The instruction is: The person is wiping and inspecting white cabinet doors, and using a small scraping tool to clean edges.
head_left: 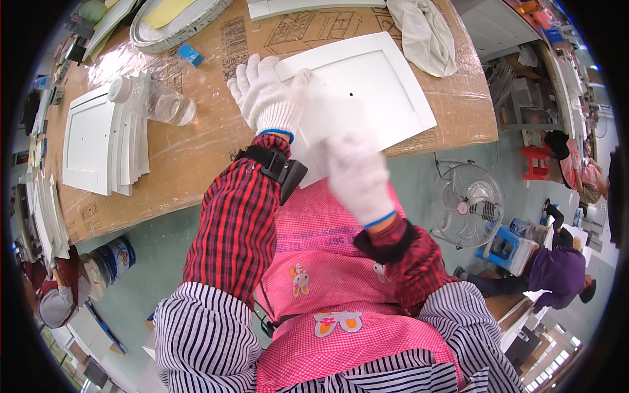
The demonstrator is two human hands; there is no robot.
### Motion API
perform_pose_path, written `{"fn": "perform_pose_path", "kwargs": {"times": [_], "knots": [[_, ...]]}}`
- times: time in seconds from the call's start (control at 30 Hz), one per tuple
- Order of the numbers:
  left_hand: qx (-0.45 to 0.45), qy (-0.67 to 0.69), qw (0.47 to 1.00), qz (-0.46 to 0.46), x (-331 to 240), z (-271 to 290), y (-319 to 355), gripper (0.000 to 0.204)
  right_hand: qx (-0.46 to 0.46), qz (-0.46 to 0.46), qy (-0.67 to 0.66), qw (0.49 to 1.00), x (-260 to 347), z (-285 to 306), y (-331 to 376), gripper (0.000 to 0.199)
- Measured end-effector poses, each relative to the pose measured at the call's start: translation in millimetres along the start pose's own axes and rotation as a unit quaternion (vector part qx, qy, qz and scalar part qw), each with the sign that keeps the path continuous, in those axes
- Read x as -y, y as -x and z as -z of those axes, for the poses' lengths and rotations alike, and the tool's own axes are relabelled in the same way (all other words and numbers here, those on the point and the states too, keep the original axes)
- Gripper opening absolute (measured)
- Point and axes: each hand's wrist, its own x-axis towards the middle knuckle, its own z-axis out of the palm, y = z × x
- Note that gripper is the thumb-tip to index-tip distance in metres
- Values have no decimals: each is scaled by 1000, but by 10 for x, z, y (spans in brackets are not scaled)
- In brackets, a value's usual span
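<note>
A white framed panel (383, 75) with a small dark hole near its middle lies at the table's near edge. My left hand (267, 95), in a white knit glove, rests at the panel's left edge with its fingers stretched out. Over the near edge of the panel is my right hand (359, 175), gloved the same way and smeared by motion. Its fingers cannot be made out, nor whether anything is in them.
The table (216, 124) is covered in wrapped cardboard. On it are stacked white panels (98, 141), a plastic bottle (167, 101), a blue block (190, 55), a round tray (180, 29) and a white cloth (426, 39). A floor fan (466, 204) stands right; other people work nearby.
</note>
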Motion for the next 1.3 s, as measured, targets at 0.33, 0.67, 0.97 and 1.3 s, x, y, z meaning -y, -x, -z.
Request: {"fn": "perform_pose_path", "kwargs": {"times": [0.33,0.67,0.97,1.3], "knots": [[-15,0,1000,-9,2,-16,6,65,-56,-112,87,988,-1197,630,-341,14],[47,-2,999,15,-24,47,-6,73,49,24,55,997,209,-36,-4,17],[10,-8,1000,-6,-24,58,-12,65,-29,-51,149,987,-1134,447,-191,17],[35,26,999,12,-14,16,-14,72,16,26,-19,999,112,-21,28,20]]}}
